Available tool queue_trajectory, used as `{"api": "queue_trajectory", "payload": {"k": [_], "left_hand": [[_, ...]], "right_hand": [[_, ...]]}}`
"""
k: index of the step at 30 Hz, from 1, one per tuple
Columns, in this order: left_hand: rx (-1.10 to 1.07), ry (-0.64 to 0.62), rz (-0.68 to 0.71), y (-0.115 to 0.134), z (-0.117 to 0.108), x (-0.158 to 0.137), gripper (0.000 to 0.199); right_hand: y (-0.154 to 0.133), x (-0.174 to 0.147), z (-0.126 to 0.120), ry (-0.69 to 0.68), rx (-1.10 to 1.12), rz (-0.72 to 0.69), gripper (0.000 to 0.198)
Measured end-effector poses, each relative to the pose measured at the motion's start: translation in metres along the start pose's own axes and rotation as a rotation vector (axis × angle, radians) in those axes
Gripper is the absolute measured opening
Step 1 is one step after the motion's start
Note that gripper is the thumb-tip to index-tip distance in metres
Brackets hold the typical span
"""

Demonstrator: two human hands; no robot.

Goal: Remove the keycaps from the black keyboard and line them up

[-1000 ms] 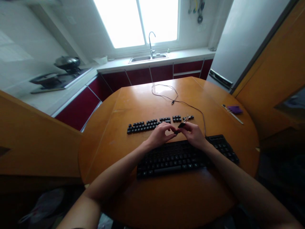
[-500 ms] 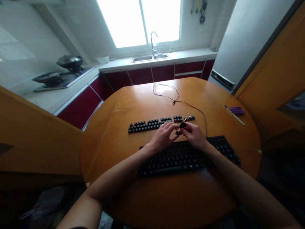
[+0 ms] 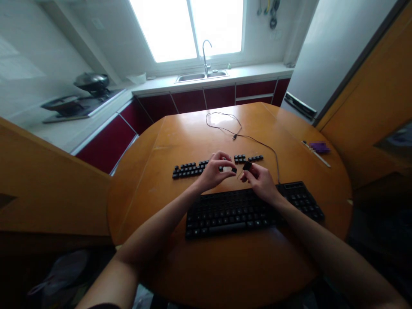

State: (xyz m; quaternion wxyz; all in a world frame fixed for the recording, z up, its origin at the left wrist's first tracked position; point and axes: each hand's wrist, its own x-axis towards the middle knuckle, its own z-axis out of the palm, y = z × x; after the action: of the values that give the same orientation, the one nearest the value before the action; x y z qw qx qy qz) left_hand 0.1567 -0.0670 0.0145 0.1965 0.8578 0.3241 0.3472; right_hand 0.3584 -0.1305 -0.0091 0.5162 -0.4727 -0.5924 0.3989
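Observation:
My left hand (image 3: pixel 212 172) is raised above the keyboard's back edge, its thumb and index finger pinching a small black keycap (image 3: pixel 234 171). Close by on the right, my right hand (image 3: pixel 262 182) grips a keycap puller (image 3: pixel 247 166) by its dark, flat handle; thin wires point down and left from it. Beneath both hands lies a black keyboard (image 3: pixel 225 214), its upper rows bare of caps in part. Behind them, loose keycaps (image 3: pixel 189 171) stand in rows, some hidden by my left hand. More keycaps (image 3: pixel 240 159) sit in small groups farther right.
The keyboard's cable (image 3: pixel 257 141) runs back across the round wooden table (image 3: pixel 144 189) to a loop and a USB plug (image 3: pixel 234 137). A purple object (image 3: pixel 319 147) and a thin pale strip (image 3: pixel 320 160) lie at the right edge.
My hands have come apart. The left moved a little left with a keycap pinched in it; the puller's wires, which pointed up and right, now point down and left.

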Motion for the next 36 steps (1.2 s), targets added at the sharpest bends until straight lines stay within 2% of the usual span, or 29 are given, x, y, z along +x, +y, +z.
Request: {"api": "queue_trajectory", "payload": {"k": [3, 8, 15, 25, 36], "left_hand": [[0.165, 0.047, -0.093, -0.025, 0.002, 0.004, 0.014], [0.339, -0.027, -0.144, -0.049, 0.013, 0.0, 0.012], [0.404, -0.054, -0.191, -0.054, 0.017, -0.004, 0.014], [0.388, 0.008, -0.174, -0.057, 0.017, -0.007, 0.018], [0.437, 0.022, -0.243, -0.057, 0.014, -0.009, 0.042]], "right_hand": [[0.001, 0.001, 0.0, 0.034, -0.002, 0.017, 0.018], [0.002, 0.0, 0.001, 0.023, -0.016, 0.018, 0.017], [0.003, 0.0, 0.0, 0.006, -0.02, 0.011, 0.02], [0.002, -0.001, 0.0, -0.01, -0.018, -0.001, 0.023], [0.001, 0.0, -0.002, -0.008, 0.004, -0.003, 0.021]]}}
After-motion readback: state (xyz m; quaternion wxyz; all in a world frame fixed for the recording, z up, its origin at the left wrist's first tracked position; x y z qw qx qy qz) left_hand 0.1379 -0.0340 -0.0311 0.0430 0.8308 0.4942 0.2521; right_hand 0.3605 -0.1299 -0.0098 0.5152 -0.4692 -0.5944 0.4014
